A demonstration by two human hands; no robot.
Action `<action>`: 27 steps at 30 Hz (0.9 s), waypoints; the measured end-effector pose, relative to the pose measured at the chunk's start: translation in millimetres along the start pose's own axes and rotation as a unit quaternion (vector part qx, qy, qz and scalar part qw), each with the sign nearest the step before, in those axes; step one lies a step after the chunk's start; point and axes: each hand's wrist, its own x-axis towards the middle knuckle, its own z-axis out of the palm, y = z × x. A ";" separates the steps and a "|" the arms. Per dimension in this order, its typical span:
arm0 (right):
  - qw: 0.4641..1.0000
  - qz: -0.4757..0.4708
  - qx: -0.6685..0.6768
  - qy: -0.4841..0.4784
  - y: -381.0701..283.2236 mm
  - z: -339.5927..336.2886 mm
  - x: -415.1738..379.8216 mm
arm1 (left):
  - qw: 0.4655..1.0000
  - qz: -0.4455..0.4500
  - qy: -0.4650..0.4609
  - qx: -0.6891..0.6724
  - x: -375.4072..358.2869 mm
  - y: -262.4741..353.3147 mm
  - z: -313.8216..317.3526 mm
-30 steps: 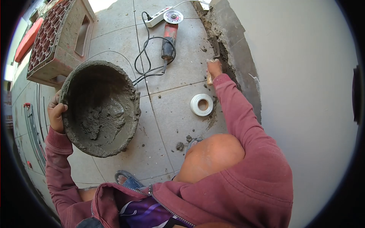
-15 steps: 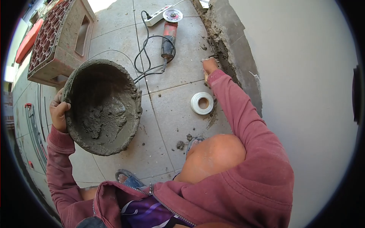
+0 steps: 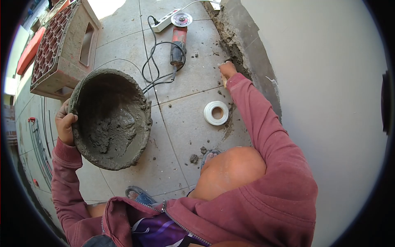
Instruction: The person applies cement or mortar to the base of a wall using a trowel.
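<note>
My left hand (image 3: 66, 123) grips the rim of a round bucket (image 3: 145, 138), thumb over the edge. The bucket is tilted toward me and coated in grey mortar, and a wet heap of mortar (image 3: 111, 133) lies inside. At the foot of the wall, my right hand (image 3: 227, 70) is closed around the wooden handle of a trowel (image 3: 224, 81). Most of this tool is hidden by the fist and the shadow, beside the rough mortar strip (image 3: 235, 51). A white roll of tape (image 3: 216, 113) lies on the tiles below my right forearm.
An angle grinder (image 3: 178, 45) with a looped cable lies ahead, near a white power strip (image 3: 166, 20). A plastic crate (image 3: 76, 45) stands at the upper left. Mortar crumbs (image 3: 194, 158) dot the tiled floor (image 3: 177, 136). The pale wall (image 3: 329, 103) borders the right side.
My right hand stays low by the wall with the trowel. More mortar crumbs show on the tiles around it. The bucket stays in my left hand, and the view has shifted slightly.
</note>
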 end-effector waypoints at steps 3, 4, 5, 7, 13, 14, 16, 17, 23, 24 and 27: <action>0.984 0.063 0.166 0.012 3.3 -6.2 3.4 | 1.000 0.004 -0.004 0.019 -0.4 -1.4 -4.5; 0.991 -0.024 0.071 0.113 6.6 1.2 2.6 | 1.000 0.006 -0.001 0.018 -0.4 -0.4 -5.5; 0.971 -0.112 -0.026 0.211 7.9 8.8 -0.8 | 1.000 0.002 -0.002 0.015 -0.6 0.2 -6.2; 0.962 -0.119 -0.084 0.232 11.7 8.1 -35.2 | 1.000 -0.005 -0.005 0.012 -2.2 -0.8 -6.0; 0.976 -0.086 -0.179 0.088 69.0 -0.3 -75.3 | 1.000 0.000 -0.018 -0.021 1.1 -5.5 -8.5; 0.985 -0.051 -0.147 0.073 85.9 -2.1 -62.7 | 1.000 0.000 -0.016 -0.024 1.5 -5.4 -7.8; 0.992 -0.016 -0.113 0.055 87.6 -8.0 -54.8 | 1.000 0.001 -0.014 -0.024 3.1 -3.9 -9.7; 0.996 0.017 -0.087 0.034 73.2 -14.2 -57.7 | 1.000 -0.003 -0.017 -0.016 2.7 -4.8 -11.3; 0.980 -0.052 -0.126 0.147 52.9 -0.9 -49.5 | 1.000 0.004 0.001 -0.010 0.6 -1.8 -4.4; 0.965 -0.079 -0.128 0.216 49.8 4.0 -55.9 | 1.000 0.006 0.005 -0.006 -0.4 -1.9 -5.6; 0.984 -0.051 -0.023 0.171 57.1 -7.5 -48.6 | 1.000 0.000 -0.003 0.015 1.8 -9.8 -25.7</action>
